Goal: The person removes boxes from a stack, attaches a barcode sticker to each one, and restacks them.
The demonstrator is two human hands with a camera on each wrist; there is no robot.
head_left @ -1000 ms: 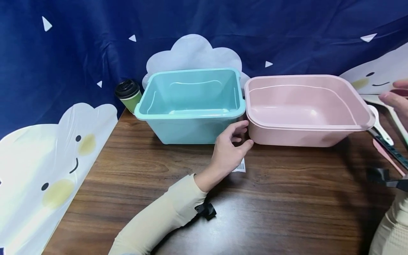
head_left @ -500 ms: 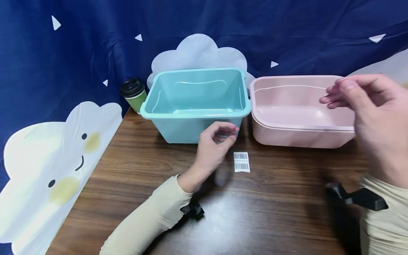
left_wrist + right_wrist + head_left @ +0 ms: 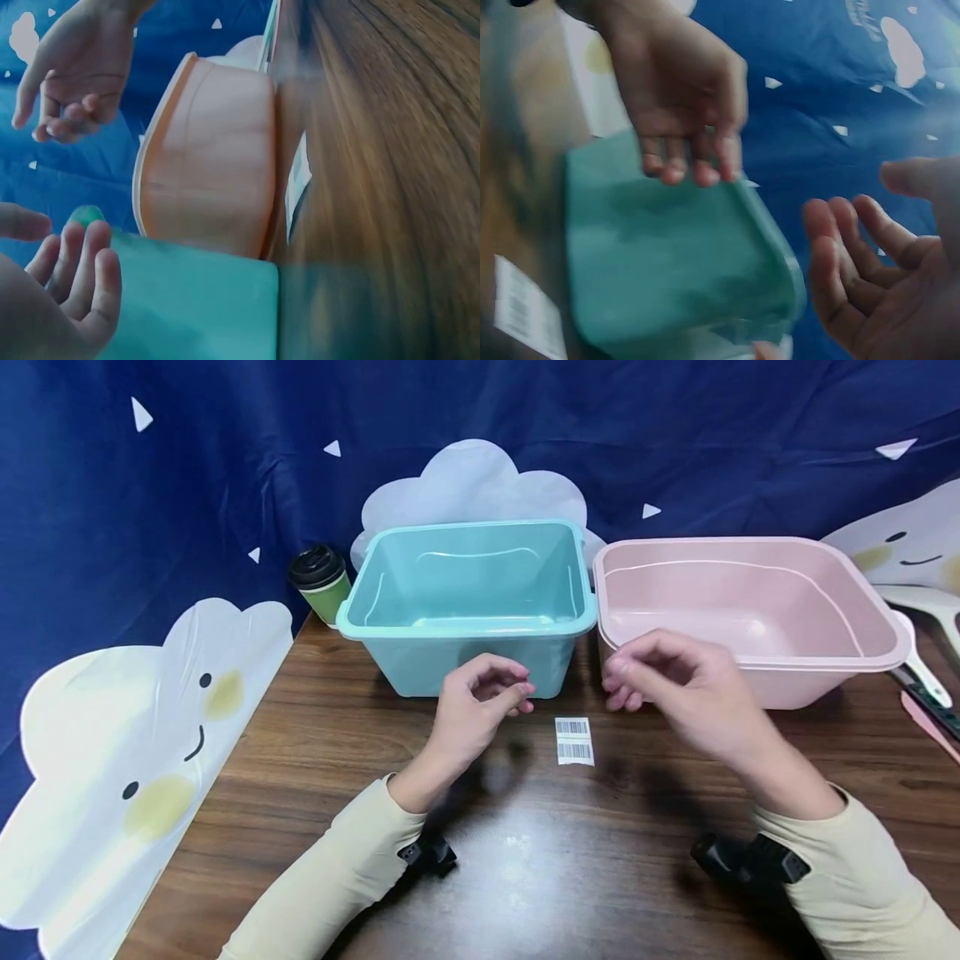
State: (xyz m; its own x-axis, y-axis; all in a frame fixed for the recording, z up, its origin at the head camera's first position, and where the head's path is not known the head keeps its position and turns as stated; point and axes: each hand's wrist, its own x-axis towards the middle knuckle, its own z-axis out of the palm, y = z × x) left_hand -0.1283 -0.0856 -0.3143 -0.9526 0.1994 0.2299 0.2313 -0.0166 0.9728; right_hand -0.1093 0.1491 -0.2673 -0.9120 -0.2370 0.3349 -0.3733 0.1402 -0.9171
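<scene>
My left hand (image 3: 480, 706) hovers over the table in front of the teal tub (image 3: 465, 664), its fingers loosely bent and holding nothing. In the right wrist view, the gap between the right hand's (image 3: 889, 281) thumb and bent fingers shows only the blue backdrop. That hand is in front of the near left corner of the pink tub (image 3: 780, 685). A white barcode label (image 3: 574, 742) lies flat on the wood between the two hands. Both tubs stand side by side, and no objects show in either from the head view.
At the left, a green cup with a black lid (image 3: 321, 585) stands behind the teal tub's corner. Several utensils, among them a white-handled one (image 3: 926, 672) and a pink one (image 3: 930, 727), lie right of the pink tub. A blue cloth (image 3: 465, 402) hangs behind.
The right hand has come from the far right, across the pink tub, to its near left corner. The left hand has drawn back leftward from between the tubs, uncovering the barcode label.
</scene>
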